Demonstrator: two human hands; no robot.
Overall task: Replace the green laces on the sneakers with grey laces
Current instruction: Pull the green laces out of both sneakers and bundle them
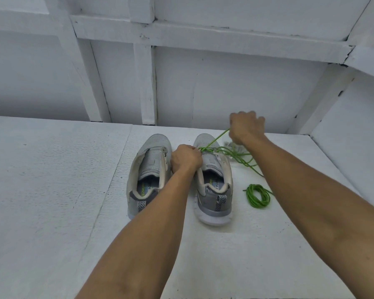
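Though pitted, white tabletop (52, 169) under sneakers (148, 167).

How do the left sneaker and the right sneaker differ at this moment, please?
The left sneaker shows no lace; the right sneaker has a green lace in its front eyelets. Nothing is drawn from the left sneaker, while the right hand pulls that lace taut from the right sneaker, which the left hand grips at its lacing. The right sneaker's heel lies nearer the person. Both are grey, upright, toes pointing away.
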